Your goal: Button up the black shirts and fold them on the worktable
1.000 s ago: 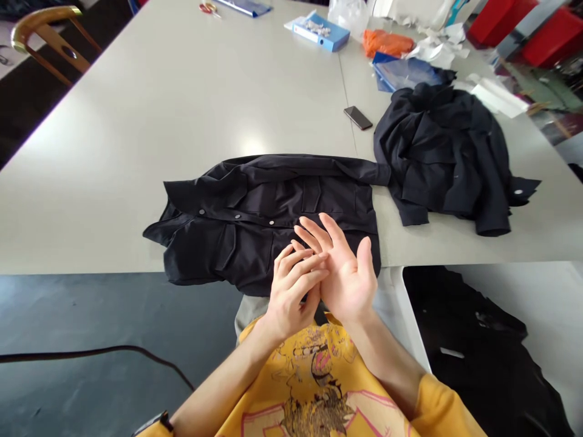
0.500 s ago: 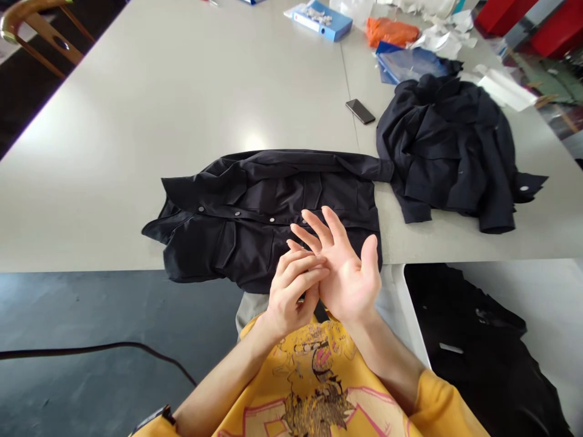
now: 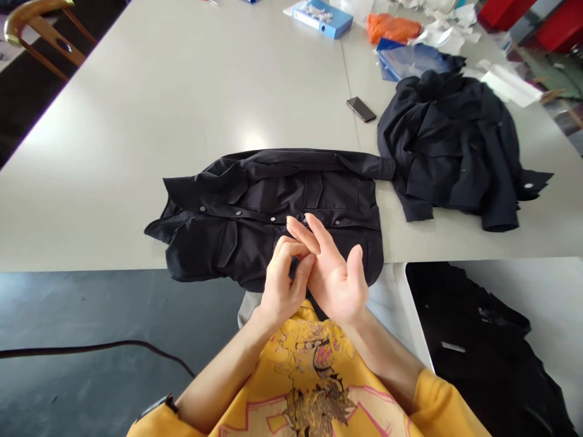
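A black button-front jacket [image 3: 268, 197] lies on its back along the table's near edge, collar to the left, with one sleeve laid lengthwise along its far side. Over its lower front my right hand [image 3: 337, 279] is held palm up, open, its thumb and two fingers stretched out. My left hand [image 3: 285, 276] is closed around the other fingers of that hand, thumb and index pinched together at its edge. Those gripped fingers are hidden. Several round metal buttons run down the jacket's front; neither hand holds the cloth.
A second dark jacket [image 3: 455, 152] lies crumpled on the right, touching the first one's cuff. Beyond are a phone [image 3: 361, 109], a blue box [image 3: 323, 19], an orange bag [image 3: 392, 28] and plastic wrapping. Below right, a white bin [image 3: 412, 309] contains black clothing.
Both hands have shifted slightly left. The left fingers have curled from lying across the right palm into a pinch on the right hand's fingers. The jackets have stayed put.
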Demonstrator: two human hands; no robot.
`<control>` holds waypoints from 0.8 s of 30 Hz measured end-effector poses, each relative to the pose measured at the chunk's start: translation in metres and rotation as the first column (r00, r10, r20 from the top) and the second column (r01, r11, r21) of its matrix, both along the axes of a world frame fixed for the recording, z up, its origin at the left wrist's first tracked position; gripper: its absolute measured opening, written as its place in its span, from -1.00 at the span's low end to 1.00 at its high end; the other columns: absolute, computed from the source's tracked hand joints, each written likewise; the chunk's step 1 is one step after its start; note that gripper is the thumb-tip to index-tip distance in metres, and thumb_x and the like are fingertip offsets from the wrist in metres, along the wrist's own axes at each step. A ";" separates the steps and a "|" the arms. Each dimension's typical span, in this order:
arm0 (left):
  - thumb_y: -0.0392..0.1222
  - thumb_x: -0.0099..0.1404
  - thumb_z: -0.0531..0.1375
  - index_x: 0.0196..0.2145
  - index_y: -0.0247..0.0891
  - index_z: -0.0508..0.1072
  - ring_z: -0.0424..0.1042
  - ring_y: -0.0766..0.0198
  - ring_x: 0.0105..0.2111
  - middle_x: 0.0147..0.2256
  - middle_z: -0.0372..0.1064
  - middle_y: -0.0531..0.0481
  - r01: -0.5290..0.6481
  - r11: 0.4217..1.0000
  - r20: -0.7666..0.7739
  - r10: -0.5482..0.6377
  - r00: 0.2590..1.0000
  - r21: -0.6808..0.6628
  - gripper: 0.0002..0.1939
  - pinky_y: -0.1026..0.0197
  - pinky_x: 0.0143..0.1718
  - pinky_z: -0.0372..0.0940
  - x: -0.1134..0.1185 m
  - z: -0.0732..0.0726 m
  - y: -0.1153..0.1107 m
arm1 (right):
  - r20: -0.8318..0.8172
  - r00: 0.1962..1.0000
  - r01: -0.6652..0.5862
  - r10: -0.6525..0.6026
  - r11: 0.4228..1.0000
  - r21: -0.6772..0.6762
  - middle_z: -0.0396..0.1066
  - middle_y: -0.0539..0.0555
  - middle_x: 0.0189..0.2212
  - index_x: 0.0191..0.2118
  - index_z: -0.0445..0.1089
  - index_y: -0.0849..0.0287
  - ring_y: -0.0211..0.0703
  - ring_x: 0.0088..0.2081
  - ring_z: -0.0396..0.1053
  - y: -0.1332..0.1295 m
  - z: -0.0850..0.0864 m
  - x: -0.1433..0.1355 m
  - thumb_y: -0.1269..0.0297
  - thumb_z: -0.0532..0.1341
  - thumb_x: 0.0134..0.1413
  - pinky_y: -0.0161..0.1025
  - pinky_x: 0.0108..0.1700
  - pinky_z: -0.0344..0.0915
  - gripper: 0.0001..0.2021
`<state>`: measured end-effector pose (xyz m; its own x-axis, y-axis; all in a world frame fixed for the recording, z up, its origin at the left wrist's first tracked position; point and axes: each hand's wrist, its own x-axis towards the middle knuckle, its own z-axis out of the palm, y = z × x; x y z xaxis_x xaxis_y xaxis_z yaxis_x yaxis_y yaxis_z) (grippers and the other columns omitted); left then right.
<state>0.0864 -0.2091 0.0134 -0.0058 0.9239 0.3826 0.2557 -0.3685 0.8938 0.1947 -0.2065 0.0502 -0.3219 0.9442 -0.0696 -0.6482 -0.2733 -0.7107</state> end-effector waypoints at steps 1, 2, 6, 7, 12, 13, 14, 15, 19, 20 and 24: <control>-0.22 0.47 0.09 -0.25 -0.20 0.32 0.33 0.29 -0.34 -0.34 0.28 0.01 0.000 1.000 0.007 0.000 1.000 -0.005 -0.90 0.15 -0.29 0.31 0.000 -0.001 -0.001 | -0.005 1.000 -0.004 0.004 1.000 -0.011 0.26 -0.07 0.30 0.21 0.34 -0.21 0.00 0.41 0.01 0.000 -0.001 0.000 -0.44 -0.03 0.15 0.16 0.44 -0.19 -0.32; -0.22 0.48 0.07 -0.25 -0.19 0.32 0.32 0.29 -0.34 -0.33 0.28 0.01 0.000 1.000 0.014 0.000 1.000 -0.008 -0.90 0.15 -0.29 0.31 0.001 -0.002 -0.002 | -0.011 1.000 -0.006 0.006 1.000 -0.025 0.26 -0.06 0.30 0.21 0.34 -0.20 0.00 0.40 0.02 0.000 -0.001 0.000 -0.44 -0.03 0.15 0.17 0.44 -0.18 -0.32; -0.24 0.50 0.05 -0.23 -0.19 0.32 0.30 0.29 -0.32 -0.32 0.27 0.01 -0.002 1.000 0.031 0.002 1.000 -0.008 -0.90 0.14 -0.27 0.29 0.001 -0.005 -0.003 | -0.038 0.999 -0.013 0.011 0.999 -0.049 0.26 -0.06 0.31 0.20 0.35 -0.19 0.00 0.40 0.02 0.001 -0.001 -0.002 -0.43 -0.03 0.15 0.18 0.44 -0.19 -0.33; -0.24 0.50 0.04 -0.23 -0.19 0.32 0.30 0.29 -0.32 -0.32 0.27 0.00 -0.003 1.000 0.034 0.003 0.999 -0.009 -0.89 0.14 -0.26 0.29 0.001 -0.006 -0.003 | -0.039 0.999 -0.012 0.010 0.999 -0.044 0.26 -0.05 0.30 0.20 0.35 -0.19 0.00 0.40 0.02 0.001 -0.001 -0.002 -0.43 -0.03 0.15 0.18 0.44 -0.19 -0.33; -0.21 0.50 0.05 -0.22 -0.19 0.32 0.30 0.28 -0.31 -0.31 0.27 0.00 0.008 1.000 0.045 -0.007 0.999 -0.009 -0.90 0.14 -0.25 0.29 0.000 -0.006 -0.002 | -0.028 1.000 -0.006 0.005 1.000 -0.016 0.28 -0.04 0.29 0.21 0.35 -0.17 -0.01 0.41 0.01 0.002 -0.001 -0.002 -0.42 -0.02 0.16 0.17 0.44 -0.20 -0.33; -0.20 0.49 0.06 -0.22 -0.19 0.32 0.31 0.28 -0.31 -0.31 0.27 0.00 0.016 1.000 0.041 -0.016 0.999 -0.009 -0.90 0.13 -0.25 0.29 -0.001 -0.006 -0.002 | -0.023 1.000 -0.004 0.004 1.000 -0.020 0.28 -0.04 0.29 0.21 0.35 -0.17 -0.01 0.41 0.00 0.002 -0.001 -0.002 -0.42 -0.03 0.16 0.17 0.44 -0.20 -0.33; -0.20 0.49 0.07 -0.22 -0.19 0.32 0.31 0.28 -0.31 -0.31 0.27 0.00 0.023 1.000 0.037 -0.023 0.999 -0.011 -0.91 0.13 -0.25 0.29 -0.001 -0.006 -0.001 | -0.016 1.000 -0.004 0.003 1.000 -0.023 0.28 -0.04 0.30 0.21 0.34 -0.17 -0.01 0.41 0.00 0.002 -0.001 -0.002 -0.42 -0.03 0.16 0.17 0.44 -0.20 -0.33; -0.19 0.49 0.07 -0.23 -0.19 0.32 0.31 0.28 -0.31 -0.32 0.27 0.01 0.028 1.000 0.033 -0.027 0.999 -0.013 -0.91 0.13 -0.25 0.29 -0.002 -0.006 -0.001 | -0.008 1.000 -0.003 0.003 1.000 -0.025 0.27 -0.03 0.30 0.21 0.34 -0.17 0.00 0.41 0.01 0.002 -0.001 -0.002 -0.42 -0.03 0.17 0.17 0.44 -0.20 -0.33; -0.23 0.49 0.07 -0.26 -0.19 0.31 0.32 0.30 -0.33 -0.33 0.27 0.02 0.009 1.000 0.026 -0.009 1.000 -0.016 -0.88 0.16 -0.28 0.30 -0.003 -0.009 0.001 | 0.003 1.000 -0.006 0.006 1.000 -0.015 0.27 -0.02 0.30 0.23 0.33 -0.16 0.00 0.40 0.03 0.002 -0.003 -0.003 -0.41 -0.04 0.18 0.16 0.44 -0.18 -0.32; -0.24 0.48 0.07 -0.26 -0.20 0.32 0.32 0.30 -0.33 -0.34 0.27 0.02 0.003 1.000 0.023 -0.003 1.000 -0.011 -0.89 0.17 -0.28 0.31 -0.004 -0.010 0.001 | -0.001 1.000 -0.006 0.006 1.000 -0.009 0.28 -0.03 0.29 0.23 0.33 -0.16 0.00 0.40 0.03 0.003 -0.003 -0.003 -0.41 -0.05 0.18 0.16 0.44 -0.18 -0.32; -0.29 0.46 0.08 -0.22 -0.20 0.35 0.37 0.31 -0.31 -0.32 0.32 0.02 0.006 1.000 -0.010 -0.006 1.000 0.023 -0.92 0.18 -0.25 0.35 -0.007 -0.009 0.002 | 0.023 1.000 0.004 -0.005 1.000 0.029 0.27 -0.05 0.30 0.26 0.30 -0.17 0.00 0.42 -0.01 0.004 -0.003 -0.004 -0.41 -0.09 0.20 0.17 0.44 -0.19 -0.31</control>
<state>0.0791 -0.2073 0.0048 0.0034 0.9149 0.4037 0.2626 -0.3903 0.8824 0.1909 -0.2021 0.0468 -0.3160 0.9475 -0.0493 -0.6331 -0.2493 -0.7328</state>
